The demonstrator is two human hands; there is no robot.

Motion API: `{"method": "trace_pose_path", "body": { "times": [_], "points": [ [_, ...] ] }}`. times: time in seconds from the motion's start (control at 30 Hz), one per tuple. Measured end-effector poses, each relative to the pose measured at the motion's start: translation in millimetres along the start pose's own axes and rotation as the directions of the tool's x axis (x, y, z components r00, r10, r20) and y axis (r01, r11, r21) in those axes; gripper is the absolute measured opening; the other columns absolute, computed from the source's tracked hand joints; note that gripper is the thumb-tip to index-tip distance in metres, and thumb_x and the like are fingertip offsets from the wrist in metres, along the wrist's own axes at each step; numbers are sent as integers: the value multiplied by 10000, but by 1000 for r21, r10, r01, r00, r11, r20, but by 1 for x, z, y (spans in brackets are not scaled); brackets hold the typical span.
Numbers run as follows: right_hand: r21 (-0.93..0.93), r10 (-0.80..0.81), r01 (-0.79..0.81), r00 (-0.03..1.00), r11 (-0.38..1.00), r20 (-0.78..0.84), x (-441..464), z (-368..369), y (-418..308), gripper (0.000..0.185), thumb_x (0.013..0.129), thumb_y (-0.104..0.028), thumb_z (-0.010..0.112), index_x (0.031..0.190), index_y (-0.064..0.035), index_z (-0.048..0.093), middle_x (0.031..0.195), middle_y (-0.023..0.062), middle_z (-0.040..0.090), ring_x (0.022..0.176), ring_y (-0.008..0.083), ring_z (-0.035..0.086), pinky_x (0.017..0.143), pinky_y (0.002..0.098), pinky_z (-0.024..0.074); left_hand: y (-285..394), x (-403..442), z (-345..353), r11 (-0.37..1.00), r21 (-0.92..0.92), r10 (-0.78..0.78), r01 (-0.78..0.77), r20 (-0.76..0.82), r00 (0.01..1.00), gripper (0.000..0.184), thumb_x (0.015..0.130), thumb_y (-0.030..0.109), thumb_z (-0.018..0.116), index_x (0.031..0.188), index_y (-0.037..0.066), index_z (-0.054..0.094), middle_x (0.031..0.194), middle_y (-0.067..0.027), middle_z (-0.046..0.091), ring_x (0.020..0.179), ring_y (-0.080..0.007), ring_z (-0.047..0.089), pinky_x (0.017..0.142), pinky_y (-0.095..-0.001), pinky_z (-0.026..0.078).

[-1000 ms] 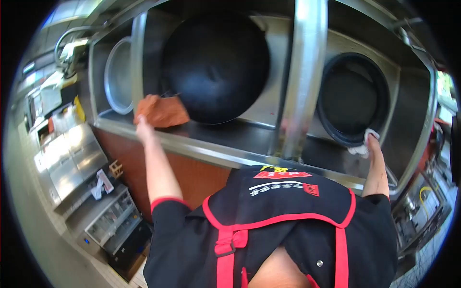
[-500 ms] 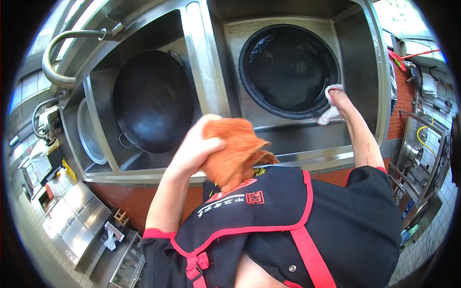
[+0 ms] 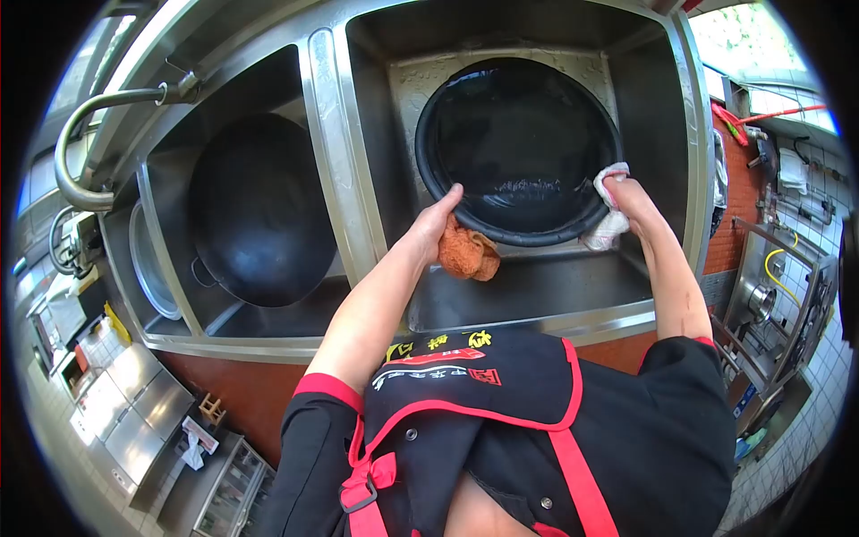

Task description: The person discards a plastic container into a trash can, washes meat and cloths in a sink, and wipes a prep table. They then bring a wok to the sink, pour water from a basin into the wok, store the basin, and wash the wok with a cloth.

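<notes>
the step in hand looked to be a 2-handed hold on the black pan [image 3: 519, 134], which sat within the right sink [image 3: 537, 291] with what seemed to be water in it. the left hand [image 3: 434, 225] was closed at the near left of the rim, its thumb hooked over the edge and the orange cloth [image 3: 467, 253] bunched at its fingers, hanging just below the pan. the right hand [image 3: 633, 201] was closed on the white cloth [image 3: 608, 233], which it held against the right side of the rim; its fingertips were mostly hidden, so how they bent under the edge could not be told.

whether the pan rested on the sink floor or was raised a little could not be made out either (the view from above hid its underside).

as a judgement, any move from that hold called for even force from the 2 hands and a firm pinch through the cloths, since wet cloth could slip on a smooth rim. a level lift would have kept the liquid in, while a tilt needed 1 side to rise slowly as the other stayed low as a pivot. the wok [image 3: 259, 215] sat in the sink to the left, beyond the divider [image 3: 335, 161], touched by neither hand.
</notes>
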State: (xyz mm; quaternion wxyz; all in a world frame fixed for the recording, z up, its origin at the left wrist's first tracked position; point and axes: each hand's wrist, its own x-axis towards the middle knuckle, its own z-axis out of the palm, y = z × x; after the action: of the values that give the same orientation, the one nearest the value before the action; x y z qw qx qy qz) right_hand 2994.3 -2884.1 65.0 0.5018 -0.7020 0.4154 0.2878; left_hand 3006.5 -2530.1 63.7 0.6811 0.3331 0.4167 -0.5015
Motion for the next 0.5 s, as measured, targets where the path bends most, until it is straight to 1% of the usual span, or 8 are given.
{"method": "trace_pose_path", "body": {
  "times": [0.03, 0.07, 0.13, 0.2, 0.27, 0.37, 0.43, 0.5],
  "points": [
    [-4, -3, 3, 1000, 1000, 0, -1, 1, -2, 315, 785, -211, 552, 929, 61, 621, 873, 104, 617, 779, 185, 575, 691, 332, 435, 1, 5, -1, 999, 21, -34, 35, -20, 999, 446, 892, 377, 550, 1063, -35, 556, 1011, -145, 637, 929, -280, 623, 844, -428, 499],
    [-34, -20, 19, 999, 999, -28, -4, 2, -3, 301, 784, -210, 553, 912, 53, 625, 846, 92, 616, 761, 179, 573, 678, 327, 431, -2, 10, 1, 992, 121, 51, -36, -122, 991, 350, 864, 245, 576, 1009, -73, 552, 970, -169, 638, 840, -279, 642, 795, -418, 517],
    [-96, -63, 56, 995, 994, -79, -12, 3, -9, 275, 780, -208, 555, 877, 37, 635, 791, 68, 614, 725, 166, 570, 653, 317, 425, -2, 7, 2, 980, 166, 136, -110, -156, 978, 274, 837, 168, 565, 967, -74, 553, 904, -173, 641, 776, -279, 651, 745, -396, 539],
    [-1, -114, 114, 992, 993, -56, -7, -5, 4, 240, 782, -200, 550, 839, 16, 637, 746, 42, 599, 689, 140, 554, 619, 298, 407, 1, -5, 8, 956, 197, 249, -216, -158, 956, 204, 783, 75, 568, 895, -94, 554, 833, -180, 636, 718, -276, 653, 686, -373, 551],
    [89, -132, 136, 990, 987, -45, -18, -5, 11, 190, 798, -191, 549, 786, -19, 631, 690, 0, 566, 632, 94, 516, 570, 263, 377, -2, -14, 7, 944, 245, 265, -221, -162, 951, 187, 775, 79, 575, 857, -88, 562, 803, -166, 634, 706, -265, 650, 678, -368, 546],
    [189, -128, 136, 990, 972, -54, -45, -1, 21, 190, 817, -193, 548, 776, -25, 628, 688, -7, 559, 616, 89, 504, 564, 260, 380, -16, -23, 4, 932, 265, 294, -247, -156, 943, 186, 754, 83, 584, 805, -95, 587, 764, -149, 632, 685, -237, 643, 647, -341, 523],
    [220, -115, 119, 993, 968, -31, -54, -4, 34, 199, 834, -199, 542, 777, -25, 623, 690, -11, 558, 613, 86, 503, 569, 260, 393, -27, -36, 2, 932, 266, 294, -246, -155, 943, 191, 745, 85, 585, 787, -101, 599, 750, -142, 633, 672, -221, 638, 631, -328, 512],
    [209, -141, 142, 990, 968, -21, -68, -7, 39, 193, 845, -191, 536, 794, -25, 621, 702, -14, 561, 621, 83, 503, 574, 254, 392, -32, -55, 3, 932, 280, 279, -230, -151, 948, 192, 745, 86, 585, 785, -102, 602, 746, -137, 633, 658, -211, 634, 624, -324, 509]
  ]
}}
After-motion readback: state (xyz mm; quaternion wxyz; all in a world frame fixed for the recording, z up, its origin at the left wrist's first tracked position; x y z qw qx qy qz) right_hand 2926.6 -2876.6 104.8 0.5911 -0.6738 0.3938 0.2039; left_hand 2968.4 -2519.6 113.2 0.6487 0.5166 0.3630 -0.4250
